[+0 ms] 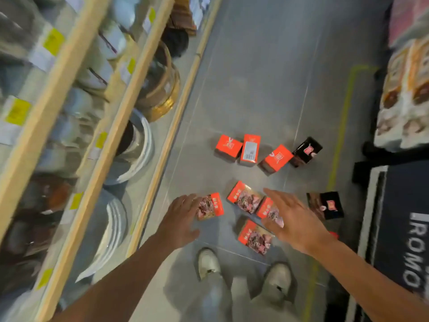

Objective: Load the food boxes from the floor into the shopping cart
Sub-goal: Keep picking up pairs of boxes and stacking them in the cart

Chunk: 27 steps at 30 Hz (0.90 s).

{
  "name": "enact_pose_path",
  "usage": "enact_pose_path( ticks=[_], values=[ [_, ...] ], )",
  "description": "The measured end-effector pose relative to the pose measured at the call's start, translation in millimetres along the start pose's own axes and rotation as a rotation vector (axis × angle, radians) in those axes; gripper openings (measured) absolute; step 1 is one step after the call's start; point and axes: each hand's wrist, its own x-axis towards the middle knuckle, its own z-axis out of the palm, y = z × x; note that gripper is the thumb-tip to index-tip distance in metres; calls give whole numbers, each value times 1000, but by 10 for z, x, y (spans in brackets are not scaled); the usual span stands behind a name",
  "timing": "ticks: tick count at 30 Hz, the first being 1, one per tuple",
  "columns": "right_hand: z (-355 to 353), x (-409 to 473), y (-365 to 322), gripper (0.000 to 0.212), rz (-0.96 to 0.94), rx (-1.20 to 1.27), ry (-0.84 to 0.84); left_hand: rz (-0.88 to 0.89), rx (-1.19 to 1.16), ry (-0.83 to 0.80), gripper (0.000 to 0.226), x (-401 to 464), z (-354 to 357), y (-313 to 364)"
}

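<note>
Both bare hands reach down over a scatter of small cardboard food boxes on the grey tiled shop floor (255, 77), seen from above. The left hand (180, 219), fingers loosely spread and holding nothing, has its fingertips at the edge of a red box printed with a meat picture (210, 206); whether they touch it cannot be told. The right hand (294, 219), fingers straight and together, is stretched flat over a second red meat-picture box (267, 209), partly covering it, with nothing gripped. A third such box (245, 198) lies between the hands, and a fourth (255, 238) nearer the person's pale shoes (207, 263). Farther off stands a row of three plain red boxes (228, 146) (the middle one shows a white barcode label) with a black box (306, 151) at its right end; another black box (325, 205) lies beyond the right hand. Wooden-edged shelves of stacked bowls and plates (130, 145) line the left side.
</note>
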Motion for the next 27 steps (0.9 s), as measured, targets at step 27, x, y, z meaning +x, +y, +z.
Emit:
enact_pose_path(
  ticks=[27],
  values=[
    [2781, 1693, 1620, 80, -21, 78, 63, -186, 154, 142, 127, 2148, 2881, -1138]
  ],
)
